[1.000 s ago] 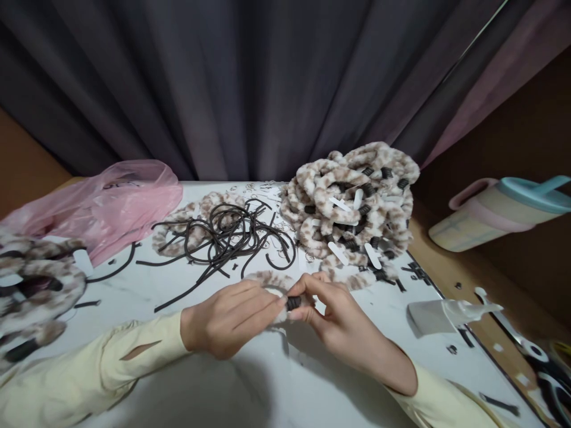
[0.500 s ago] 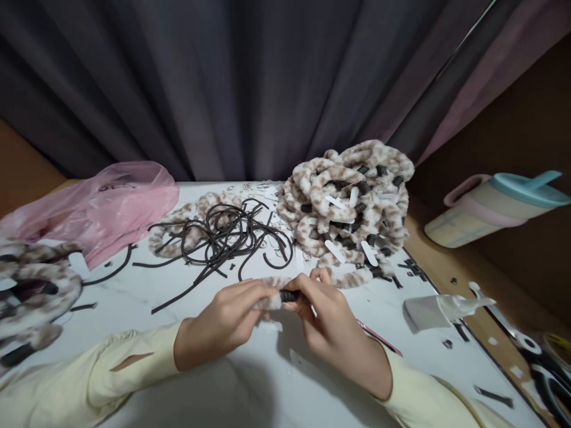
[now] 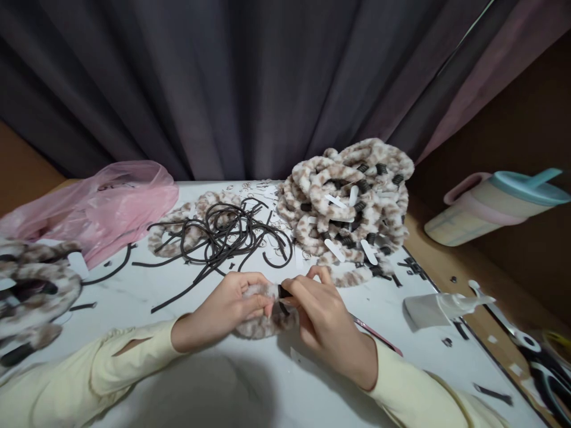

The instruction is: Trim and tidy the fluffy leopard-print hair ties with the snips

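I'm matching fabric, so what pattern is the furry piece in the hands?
The furry piece is whitish with brownish blotches, best seen in the head view.

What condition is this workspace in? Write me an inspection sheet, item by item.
Surface: white tabletop, dark scraps near its right edge.
Job's things: furry ring in hand; furry heap beyond, with white tags.
Clutter: pink bag at left; squeeze bottle and scissors at right.
Grips: left grip holds the furry ring; right grip holds its dark section.
Cables: no power cable seen; dark cords lie tangled mid-table.
Surroundings: dark curtain behind, lidded tumbler at right.
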Available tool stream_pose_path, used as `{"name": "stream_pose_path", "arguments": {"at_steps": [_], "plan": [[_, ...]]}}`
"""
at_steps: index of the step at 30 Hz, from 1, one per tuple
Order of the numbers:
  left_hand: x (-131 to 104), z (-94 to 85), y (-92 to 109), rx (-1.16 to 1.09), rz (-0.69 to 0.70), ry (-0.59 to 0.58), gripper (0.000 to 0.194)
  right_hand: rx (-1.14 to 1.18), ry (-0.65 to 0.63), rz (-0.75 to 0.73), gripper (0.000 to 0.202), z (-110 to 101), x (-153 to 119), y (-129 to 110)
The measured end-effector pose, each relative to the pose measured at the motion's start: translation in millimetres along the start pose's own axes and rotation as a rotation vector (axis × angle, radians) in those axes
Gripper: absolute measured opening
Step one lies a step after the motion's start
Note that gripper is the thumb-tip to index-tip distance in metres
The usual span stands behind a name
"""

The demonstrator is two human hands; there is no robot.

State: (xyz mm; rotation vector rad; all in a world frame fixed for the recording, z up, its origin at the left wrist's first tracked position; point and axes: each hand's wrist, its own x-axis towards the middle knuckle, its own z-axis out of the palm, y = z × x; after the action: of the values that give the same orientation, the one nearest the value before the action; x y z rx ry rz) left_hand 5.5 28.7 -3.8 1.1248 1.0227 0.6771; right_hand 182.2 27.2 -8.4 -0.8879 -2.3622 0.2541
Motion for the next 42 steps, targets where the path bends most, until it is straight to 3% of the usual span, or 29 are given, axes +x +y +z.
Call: {"name": "stream_pose_path", "arguments": {"at_steps": [8, 19, 26, 30, 35, 42], "plan": [[15.1, -11.3, -21.4, -0.225, -0.05, -0.127, 0.024, -0.103, -0.17, -0.072, 0.038, 5.5, 4.0, 11.8], [13.3, -4.4, -30.4, 0.032, 0.039, -0.032, 0.036, 0.088, -0.142, 0.036, 0.025, 21.2, -2.2, 19.3], [15.2, -7.5, -27.8, 0.031, 0.049, -0.033, 0.033, 0.169, -0.283, 0.126, 0.029, 7.7, 3.5, 26.7], [16.3, -8.1, -27.7, 0.017, 0.061, -0.025, 0.033, 0.169, -0.362, 0.024, 0.041, -5.9, 6.9, 29.4], [18.5, -9.8, -28.4, -0.04, 0.064, -0.027, 0.031, 0.15, -0.28, -0.083, 0.027, -2.0, 6.7, 32.3], [17.7, -11.5, -31.3, -0.08, 0.06, -0.057, 0.032, 0.291, -0.014, -0.054, 0.022, 14.9, 3.5, 31.4]]}}
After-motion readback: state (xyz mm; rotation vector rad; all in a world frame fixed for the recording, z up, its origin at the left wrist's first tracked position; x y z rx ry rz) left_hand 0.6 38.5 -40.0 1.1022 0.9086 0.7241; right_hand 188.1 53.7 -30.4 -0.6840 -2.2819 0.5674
